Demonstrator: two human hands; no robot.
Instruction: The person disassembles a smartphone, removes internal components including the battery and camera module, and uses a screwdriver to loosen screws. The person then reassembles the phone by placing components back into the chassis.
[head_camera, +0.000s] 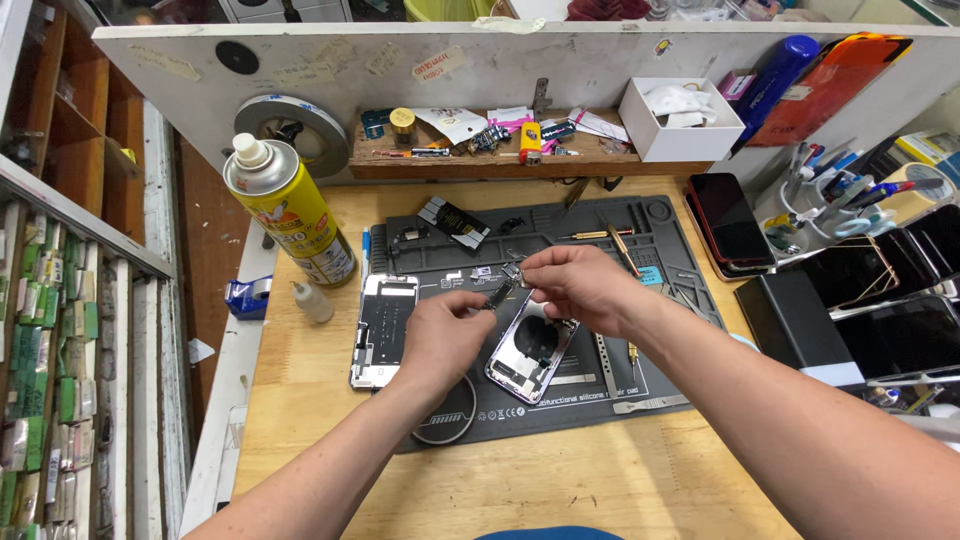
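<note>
Centrally, hands (520, 300) pinching small part (512, 275), yellow spray can (290, 212) left

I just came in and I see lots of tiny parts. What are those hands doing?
A person is working over a dark grey silicone repair mat on a wooden bench. Both hands hold a small dark phone part between them: the left hand pinches its lower end, the right hand its upper end. Right below lies an opened silver phone shell. A detached phone screen panel lies left of it, near a yellow spray can.
</note>
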